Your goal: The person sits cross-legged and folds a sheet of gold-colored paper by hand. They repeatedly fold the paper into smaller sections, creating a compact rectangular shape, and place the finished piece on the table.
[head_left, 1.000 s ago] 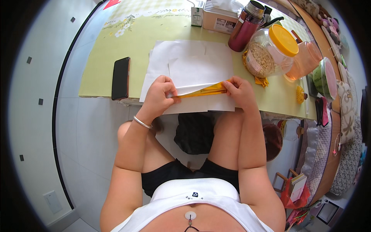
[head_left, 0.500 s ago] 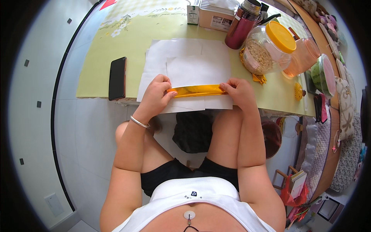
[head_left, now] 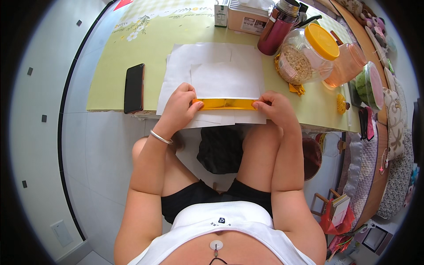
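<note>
A silver bangle (head_left: 160,137) is worn above the left hand (head_left: 181,100). By that hand's thumb and fingers, the left end of a shiny golden foil strip (head_left: 227,104) is pinched; its right end is pinched likewise by the right hand (head_left: 277,106). The strip is stretched crosswise between both grips, its middle left uncovered and its far edge bordered in white. Beneath it, the near part of some overlapping white paper sheets (head_left: 221,77) is crossed. To their left, a dark smartphone (head_left: 134,88) is laid on the pale green tablecloth (head_left: 106,90). Beyond the right hand, a yellow-lidded clear jar (head_left: 304,57) is seen, then a purple vacuum flask (head_left: 273,36).
</note>
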Tool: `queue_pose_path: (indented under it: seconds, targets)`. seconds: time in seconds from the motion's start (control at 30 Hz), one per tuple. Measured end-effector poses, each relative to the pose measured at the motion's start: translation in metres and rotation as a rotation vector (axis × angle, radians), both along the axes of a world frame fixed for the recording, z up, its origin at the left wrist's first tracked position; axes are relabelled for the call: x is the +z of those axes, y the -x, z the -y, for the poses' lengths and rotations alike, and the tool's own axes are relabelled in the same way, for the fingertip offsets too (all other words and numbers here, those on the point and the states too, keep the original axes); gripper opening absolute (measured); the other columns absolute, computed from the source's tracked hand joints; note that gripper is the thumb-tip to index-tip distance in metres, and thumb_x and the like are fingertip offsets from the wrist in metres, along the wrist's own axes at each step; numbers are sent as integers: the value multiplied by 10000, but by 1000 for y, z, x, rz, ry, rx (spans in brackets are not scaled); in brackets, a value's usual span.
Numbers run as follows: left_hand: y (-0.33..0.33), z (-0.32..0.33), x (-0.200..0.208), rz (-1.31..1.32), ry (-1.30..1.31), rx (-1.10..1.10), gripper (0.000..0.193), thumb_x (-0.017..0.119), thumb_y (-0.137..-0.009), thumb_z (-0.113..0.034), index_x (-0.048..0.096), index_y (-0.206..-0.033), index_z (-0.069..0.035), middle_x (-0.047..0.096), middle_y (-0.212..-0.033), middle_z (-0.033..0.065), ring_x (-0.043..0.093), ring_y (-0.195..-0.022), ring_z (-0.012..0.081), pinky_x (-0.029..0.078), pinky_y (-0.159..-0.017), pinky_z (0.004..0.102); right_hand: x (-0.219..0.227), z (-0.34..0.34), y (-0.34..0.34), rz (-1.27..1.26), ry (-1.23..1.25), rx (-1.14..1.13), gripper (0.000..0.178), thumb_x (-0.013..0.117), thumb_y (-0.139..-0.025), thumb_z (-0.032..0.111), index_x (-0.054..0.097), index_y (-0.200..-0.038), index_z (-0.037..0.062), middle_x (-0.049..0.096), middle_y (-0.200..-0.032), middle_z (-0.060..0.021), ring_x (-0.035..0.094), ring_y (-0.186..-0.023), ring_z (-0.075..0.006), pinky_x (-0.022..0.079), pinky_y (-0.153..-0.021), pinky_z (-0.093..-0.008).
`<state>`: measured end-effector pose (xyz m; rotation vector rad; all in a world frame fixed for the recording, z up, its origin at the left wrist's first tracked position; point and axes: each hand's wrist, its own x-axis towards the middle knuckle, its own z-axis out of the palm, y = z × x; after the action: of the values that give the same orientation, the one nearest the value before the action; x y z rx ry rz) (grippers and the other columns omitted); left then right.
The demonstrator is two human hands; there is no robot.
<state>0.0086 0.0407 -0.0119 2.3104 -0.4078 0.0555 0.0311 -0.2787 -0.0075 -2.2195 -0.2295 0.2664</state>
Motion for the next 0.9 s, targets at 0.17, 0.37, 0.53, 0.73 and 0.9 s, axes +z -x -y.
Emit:
queue_pose_path:
  seconds: [0.17,0.37,0.53,0.73,0.9]
  targets:
    - [0,2,-2,31,4,12,201,724,-853,-78,593,-767,47,570,-973,116,548,-790,246,455,-693,331,0,-5,-1,61,94,-45,304,722,-889,301,706,-864,-2,649,-779,-136,599,-713,-246,483,-681,-370]
    - [1,3,-4,40,26,39,203,719,-850,-71,591,-739,41,573,-940,113,547,-767,242,452,-675,329,0,-11,-1,95,132,-77,303,707,-873,312,719,-850,11,687,-844,-173,650,-790,-337,503,-728,-426]
    - [1,4,-3,40,10,47,217,716,-853,-74,584,-720,35,573,-924,116,549,-769,249,455,-682,335,-3,-11,-1,141,170,-74,286,689,-886,290,727,-868,7,687,-822,-172,659,-764,-312,505,-706,-402]
    - [1,6,-2,98,-45,34,218,713,-859,-80,578,-734,36,575,-935,129,556,-791,277,465,-698,355,-1,-15,0,147,213,-94,282,693,-883,306,738,-855,29,692,-831,-155,658,-770,-310,502,-704,-407]
    - [1,6,-2,92,-86,33,198,732,-843,-89,589,-804,43,564,-938,144,573,-822,308,481,-710,351,-2,-19,2,171,285,-121,295,720,-859,344,729,-802,55,699,-842,-130,670,-793,-325,521,-723,-438]
